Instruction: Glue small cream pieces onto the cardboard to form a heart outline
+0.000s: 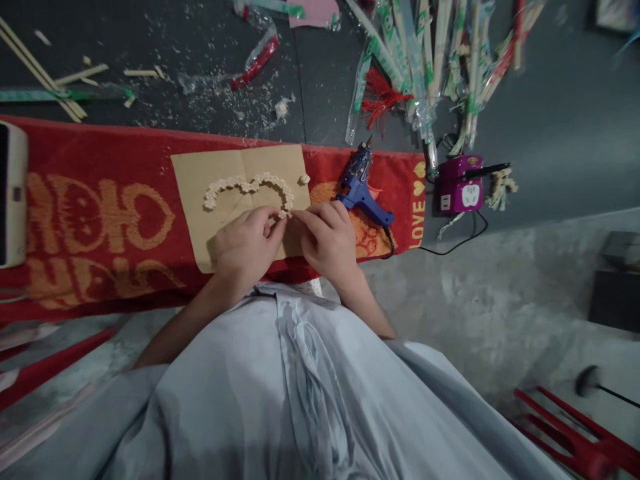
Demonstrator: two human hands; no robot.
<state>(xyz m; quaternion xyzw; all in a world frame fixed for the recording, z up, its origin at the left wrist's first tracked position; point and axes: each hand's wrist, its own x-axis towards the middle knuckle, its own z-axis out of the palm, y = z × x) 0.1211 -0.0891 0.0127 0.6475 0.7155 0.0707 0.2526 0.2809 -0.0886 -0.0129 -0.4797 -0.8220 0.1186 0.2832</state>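
A tan sheet of card lies on a red towel. On the card, a curved row of small pale wooden pieces traces part of a heart. My left hand and my right hand meet at the row's lower right end. Both have fingers curled and pinched around a small pale piece there. A single loose piece sits near the card's right edge.
A blue glue gun lies on the towel just right of my hands, its cord running to a purple power block. Wrapped chopsticks and wood scraps lie on the dark surface beyond. A phone rests at far left.
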